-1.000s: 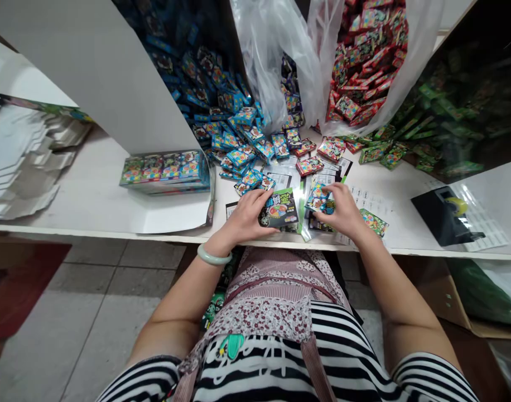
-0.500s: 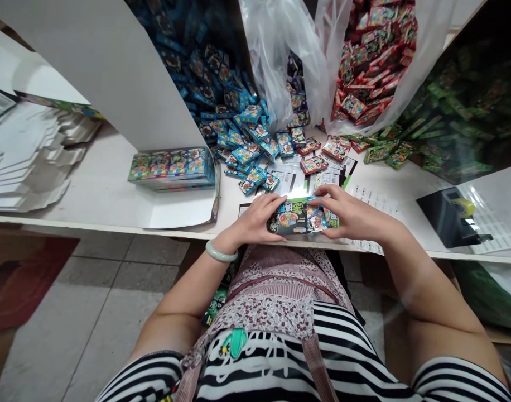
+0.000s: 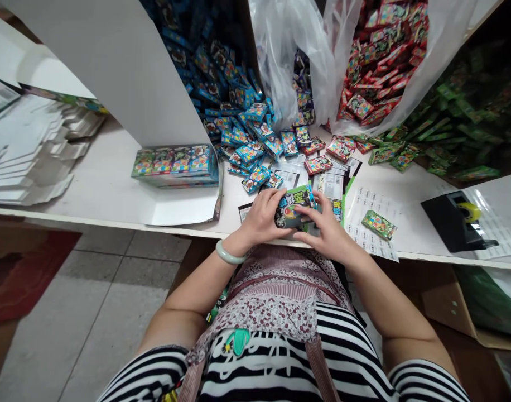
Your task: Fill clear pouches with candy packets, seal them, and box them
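Note:
My left hand and my right hand meet at the near edge of the white table, both closed around a green printed pouch with small colourful packets inside it. The left hand grips the pouch's left end; a pale bangle sits on that wrist. The right hand's fingers press on the pouch's right side. A loose green packet lies on a printed label sheet to the right. Flat pouches lie just beyond my hands.
Heaps of small packets fill the back: blue packets, red packets in a clear bag, green packets. A filled clear pack rests on white card at left. A black tape dispenser stands right; flat cartons are stacked far left.
My right hand brought blue packets from the table over to the pouch in my left hand and pushed them in. Both hands have now closed together on the pouch.

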Demonstrator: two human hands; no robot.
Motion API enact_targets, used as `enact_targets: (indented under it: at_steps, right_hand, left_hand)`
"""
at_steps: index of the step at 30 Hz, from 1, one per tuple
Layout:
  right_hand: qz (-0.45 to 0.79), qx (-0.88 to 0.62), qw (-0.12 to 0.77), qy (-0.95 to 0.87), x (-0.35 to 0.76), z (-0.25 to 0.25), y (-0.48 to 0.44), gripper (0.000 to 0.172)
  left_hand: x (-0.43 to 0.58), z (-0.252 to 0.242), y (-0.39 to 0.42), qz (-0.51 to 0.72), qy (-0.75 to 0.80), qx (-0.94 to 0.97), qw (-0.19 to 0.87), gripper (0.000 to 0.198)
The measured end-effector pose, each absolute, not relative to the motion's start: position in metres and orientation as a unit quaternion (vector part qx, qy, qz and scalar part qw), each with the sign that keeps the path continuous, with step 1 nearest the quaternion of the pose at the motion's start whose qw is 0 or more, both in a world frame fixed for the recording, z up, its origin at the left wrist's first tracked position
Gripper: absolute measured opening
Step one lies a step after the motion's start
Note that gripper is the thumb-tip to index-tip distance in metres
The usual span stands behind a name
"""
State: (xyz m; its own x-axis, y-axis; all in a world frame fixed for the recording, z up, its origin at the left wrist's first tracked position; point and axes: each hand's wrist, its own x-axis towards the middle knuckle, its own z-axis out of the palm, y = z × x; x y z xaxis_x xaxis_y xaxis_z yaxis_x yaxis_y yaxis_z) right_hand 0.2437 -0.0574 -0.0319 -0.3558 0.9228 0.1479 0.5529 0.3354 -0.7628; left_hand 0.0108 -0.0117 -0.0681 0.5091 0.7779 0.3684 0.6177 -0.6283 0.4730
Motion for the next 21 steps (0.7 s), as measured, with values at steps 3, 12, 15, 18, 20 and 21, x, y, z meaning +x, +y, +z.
enact_targets:
  at_steps: [3, 12, 15, 18, 20, 21]
  right_hand:
    - [0.264, -0.523, 0.365, -0.723, 0.242, -0.032, -0.057, 0.058]
    - [0.258, -0.52, 0.393, -0.714, 0.246, -0.022, -0.044, 0.045]
    - [0.389, -0.509, 0.396, -0.657, 0.247, -0.02, -0.04, 0.049]
    - [0.399, -0.506, 0.425, -0.636, 0.25, -0.012, -0.031, 0.044]
    - [0.341, -0.508, 0.442, -0.656, 0.25, -0.004, -0.026, 0.036]
    - [0.314, -0.508, 0.445, -0.668, 0.25, -0.001, -0.024, 0.034]
  left_hand:
    - [0.015, -0.062, -0.011, 0.318, 0.409, 0.848, 0.11, 0.103]
    - [0.021, -0.05, -0.019, 0.352, 0.43, 0.83, 0.048, 0.1]
    - [0.032, -0.046, -0.027, 0.374, 0.445, 0.809, 0.088, 0.104]
    - [0.044, -0.045, -0.028, 0.411, 0.421, 0.782, 0.205, 0.089]
    - [0.047, -0.048, -0.025, 0.442, 0.394, 0.744, 0.308, 0.06]
    - [0.048, -0.051, -0.022, 0.459, 0.384, 0.721, 0.35, 0.048]
